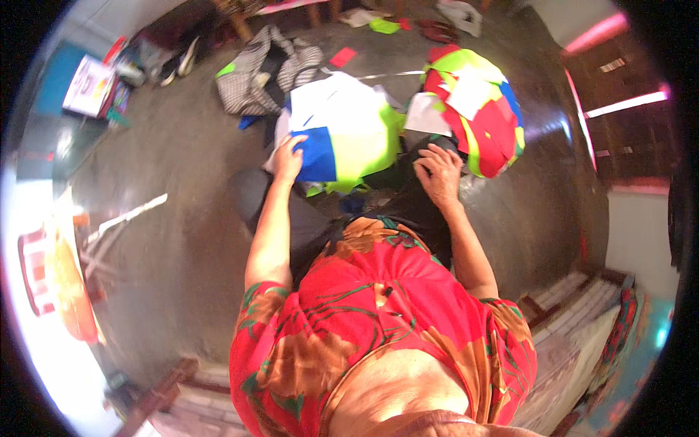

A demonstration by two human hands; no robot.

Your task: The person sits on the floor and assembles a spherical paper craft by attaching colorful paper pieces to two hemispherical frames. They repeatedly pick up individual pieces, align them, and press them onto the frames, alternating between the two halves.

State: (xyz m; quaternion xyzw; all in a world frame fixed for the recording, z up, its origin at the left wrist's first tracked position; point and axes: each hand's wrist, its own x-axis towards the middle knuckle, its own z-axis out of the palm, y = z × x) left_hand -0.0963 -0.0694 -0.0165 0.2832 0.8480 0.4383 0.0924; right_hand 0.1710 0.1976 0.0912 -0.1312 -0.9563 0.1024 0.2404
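Observation:
My left hand [289, 159] has its fingers over the left edge of a blue fabric piece [318, 158]. This piece lies on a pile of cut fabric pieces, beside a bright yellow-green piece [363, 153] and below a large white piece [338, 104]. Above my dark-clad right leg is my right hand [439, 173], its fingers loosely bent and apart; I see nothing in it. Just beyond its fingertips lies a small white piece [427, 113]. It rests against a rounded bundle [494, 128] of red, yellow-green and blue fabric.
A striped grey bag or cloth [248, 76] lies beyond the pile on the dark floor [180, 262]. Red scraps [343, 57] and green scraps [384, 25] are scattered farther off. Wooden furniture [568, 306] stands behind me at right, and a dark cabinet [628, 131] at far right.

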